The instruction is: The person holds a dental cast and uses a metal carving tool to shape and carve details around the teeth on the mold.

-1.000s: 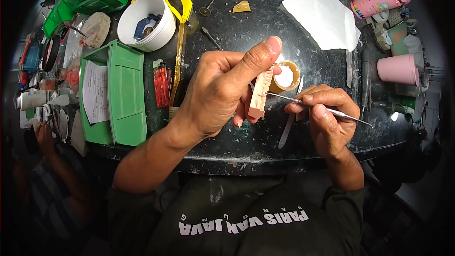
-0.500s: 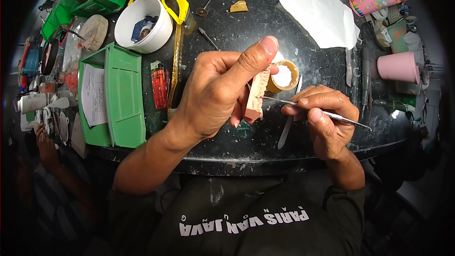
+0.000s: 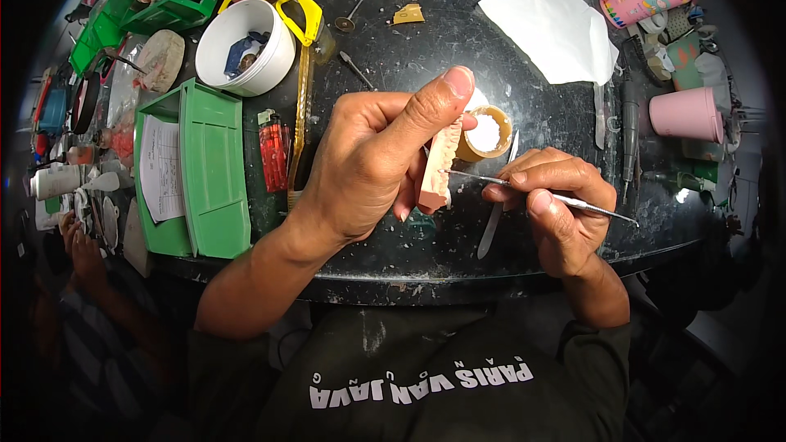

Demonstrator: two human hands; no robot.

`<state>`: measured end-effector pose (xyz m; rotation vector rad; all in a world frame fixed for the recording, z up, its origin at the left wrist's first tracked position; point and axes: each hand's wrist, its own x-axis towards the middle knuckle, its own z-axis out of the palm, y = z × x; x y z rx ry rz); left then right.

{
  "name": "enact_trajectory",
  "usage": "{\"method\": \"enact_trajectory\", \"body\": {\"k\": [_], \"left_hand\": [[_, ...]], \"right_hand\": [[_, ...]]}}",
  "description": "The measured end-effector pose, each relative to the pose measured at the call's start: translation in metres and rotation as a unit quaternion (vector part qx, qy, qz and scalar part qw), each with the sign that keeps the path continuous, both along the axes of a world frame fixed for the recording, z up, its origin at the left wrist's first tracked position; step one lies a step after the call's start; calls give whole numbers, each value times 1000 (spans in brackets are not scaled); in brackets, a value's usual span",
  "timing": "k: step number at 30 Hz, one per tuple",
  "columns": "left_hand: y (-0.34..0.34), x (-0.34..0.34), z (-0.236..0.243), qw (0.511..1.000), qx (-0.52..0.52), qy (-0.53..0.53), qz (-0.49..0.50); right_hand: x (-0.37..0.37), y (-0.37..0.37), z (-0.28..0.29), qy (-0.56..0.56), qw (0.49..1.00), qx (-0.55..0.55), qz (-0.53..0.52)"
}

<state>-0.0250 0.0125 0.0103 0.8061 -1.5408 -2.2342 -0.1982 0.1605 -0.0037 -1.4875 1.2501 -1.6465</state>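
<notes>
My left hand (image 3: 368, 164) is closed around an elongated pink dental cast (image 3: 435, 173), thumb raised at its upper end, fingers partly hidden behind it. My right hand (image 3: 565, 205) pinches a thin double-ended metal instrument (image 3: 591, 206), whose left tip reaches the cast's side; whether it touches is hard to tell. Just behind the cast sits a tan container (image 3: 483, 135) of white powder. A flat metal spatula (image 3: 489, 239) lies on the dark bench between the cast and my right hand.
Around the bench (image 3: 393, 266) are a green bin (image 3: 213, 164), red lighters (image 3: 274, 155), a white tub (image 3: 211, 49) with yellow goggles (image 3: 307, 20), white paper (image 3: 540, 24), a pink cup (image 3: 688, 115) and a tumbler (image 3: 647, 0). A co-worker's hand (image 3: 86, 254) is at left.
The cast and the instrument's tip have shifted slightly leftward together with both my hands. My grips look the same.
</notes>
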Motion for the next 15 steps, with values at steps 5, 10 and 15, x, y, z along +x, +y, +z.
{"method": "enact_trajectory", "body": {"k": [5,10,15], "left_hand": [[1,0,2,1000,-3,4,-1],[1,-1,3,1000,-2,2,0],[1,0,1,1000,2,3,6]], "right_hand": [[-1,0,0,-1,1000,-6,6],[0,1,0,7,1000,-2,-9],[0,-2,0,19,1000,-3,4]]}}
